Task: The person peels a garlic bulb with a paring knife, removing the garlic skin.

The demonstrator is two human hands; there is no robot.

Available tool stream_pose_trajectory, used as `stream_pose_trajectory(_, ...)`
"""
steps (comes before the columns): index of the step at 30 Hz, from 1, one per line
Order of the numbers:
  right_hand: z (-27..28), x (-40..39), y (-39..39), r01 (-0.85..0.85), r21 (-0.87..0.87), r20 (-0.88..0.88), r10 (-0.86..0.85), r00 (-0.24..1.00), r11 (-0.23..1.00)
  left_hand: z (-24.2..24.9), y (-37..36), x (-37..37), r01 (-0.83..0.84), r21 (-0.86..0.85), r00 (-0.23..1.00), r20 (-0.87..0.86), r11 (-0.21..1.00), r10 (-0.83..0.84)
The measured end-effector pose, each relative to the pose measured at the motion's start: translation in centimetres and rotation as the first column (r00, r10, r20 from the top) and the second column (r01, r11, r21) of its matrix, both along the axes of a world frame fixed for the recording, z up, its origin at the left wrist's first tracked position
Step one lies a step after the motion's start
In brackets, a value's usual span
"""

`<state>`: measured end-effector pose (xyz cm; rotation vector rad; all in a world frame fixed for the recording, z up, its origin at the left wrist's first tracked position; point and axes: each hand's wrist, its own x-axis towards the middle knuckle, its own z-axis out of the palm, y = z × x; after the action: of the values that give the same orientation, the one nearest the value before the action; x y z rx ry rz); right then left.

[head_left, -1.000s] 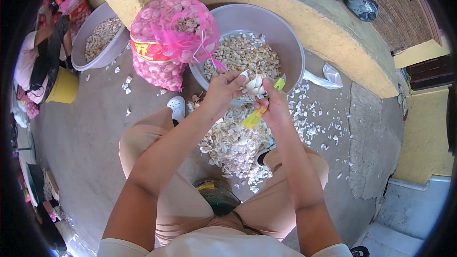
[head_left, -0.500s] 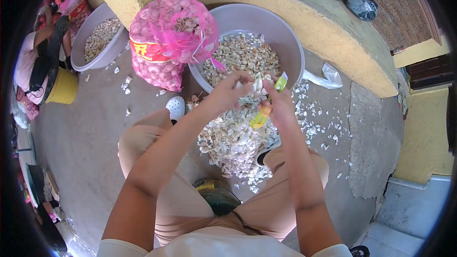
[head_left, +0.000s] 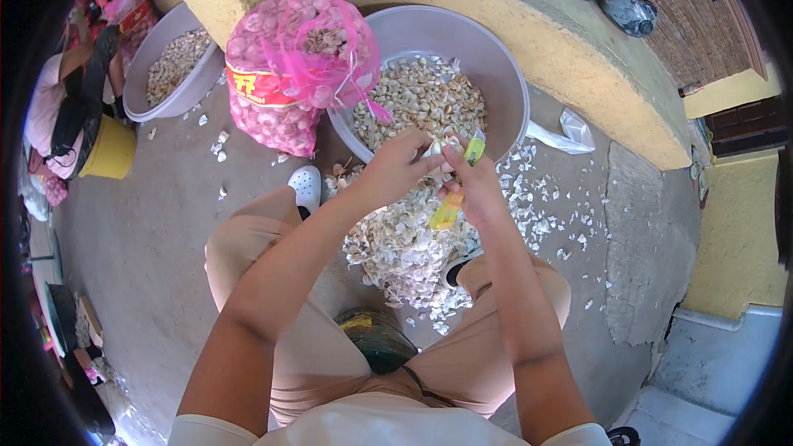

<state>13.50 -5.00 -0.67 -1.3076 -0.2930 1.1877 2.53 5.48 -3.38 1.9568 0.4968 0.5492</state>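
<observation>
Over the heap of garlic skins (head_left: 405, 244), my two hands meet at a partly peeled garlic bulb (head_left: 439, 146). My left hand (head_left: 398, 167) has its fingers curled around the bulb's left side. In my right hand (head_left: 477, 186) lies a yellow-green utility knife (head_left: 447, 211), its handle sticking out below the palm and its other end above the thumb. The right thumb and fingertips press against the bulb. Fingers hide much of the bulb and the blade. Just beyond, a large grey tub (head_left: 504, 91) contains many loose garlic cloves (head_left: 421, 99).
A pink mesh sack (head_left: 281, 74) full of garlic bulbs stands left of the tub. Farther left are another tub (head_left: 136, 83) with cloves and a seated person (head_left: 54, 116) beside a yellow bucket (head_left: 109, 149). A low curved wall (head_left: 570, 58) runs behind. Skins litter the floor.
My left fingers have closed in around the bulb, covering more of it. My right hand and the knife have shifted slightly left.
</observation>
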Motion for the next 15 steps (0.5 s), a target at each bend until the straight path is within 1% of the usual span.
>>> stream_pose_trajectory(3, 0.2, 0.1, 0.0, -0.026, 0.018, -0.003, 0.026, 1.000, 0.999, -0.1, 0.1, 0.0, 0.010, -0.039, 0.999, 0.049, 0.999, -0.008)
stream_pose_trajectory(6, -0.2, -0.1, 0.0, 0.014, 0.021, -0.045, -0.013, 0.999, 1.000, 0.5, -0.2, -0.1, -0.001, -0.055, 1.000, 0.001, 0.998, 0.001)
stream_pose_trajectory(9, -0.2, -0.4, 0.0, 0.057, 0.015, -0.089, -0.055, 0.995, 0.998, 0.6, -0.1, -0.2, 0.011, 0.015, 1.000, -0.027, 1.000, -0.011)
stream_pose_trajectory(12, -0.3, 0.4, -0.1, 0.037, -0.048, -0.251, -0.048, 0.967, 0.998, 0.6, 0.3, -0.2, 0.067, -0.017, 0.998, -0.020, 0.998, -0.068)
stream_pose_trajectory(15, -0.6, 0.8, -0.3, -0.001, -0.008, -0.294, -0.001, 0.956, 1.000, 0.8, 0.2, -0.3, 0.070, 0.018, 0.997, -0.020, 0.997, -0.069)
